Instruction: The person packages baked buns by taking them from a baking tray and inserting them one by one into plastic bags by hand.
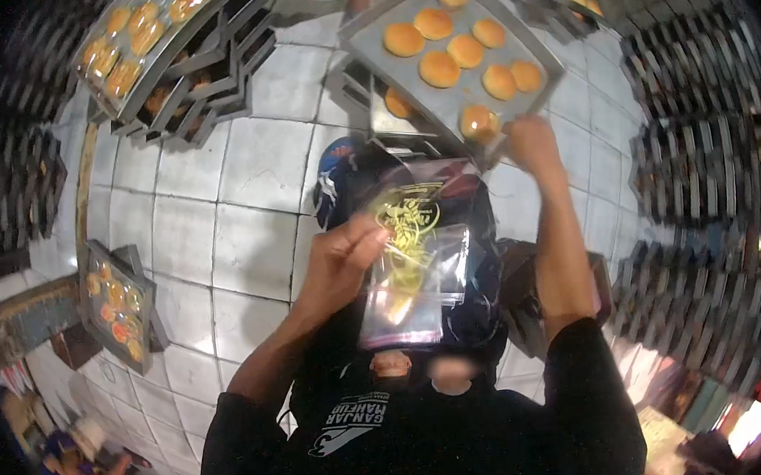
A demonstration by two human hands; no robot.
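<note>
My left hand [346, 251] is pinched closed on a clear plastic bag [411, 226] with yellow print, held over my lap. More clear bags [401, 322] lie on my lap below it. At the near right rim of a metal baking tray [436, 47], my right hand [531, 145] is closed, its fingers curled at the edge and slightly blurred. Several round golden buns [466, 51] sit spaced out on this tray. One shiny-topped bun [479, 124] is nearest my right hand. The tray rests at an angle over another tray [392, 114] that is partly covered.
Stacked trays of glazed buns [145, 32] stand at the upper left. A smaller tray of packed buns [115, 306] is at the left. Racks of dark trays [692, 174] line the right side. Another person [93, 471] is at the lower left. White tiles [234, 223] cover the floor.
</note>
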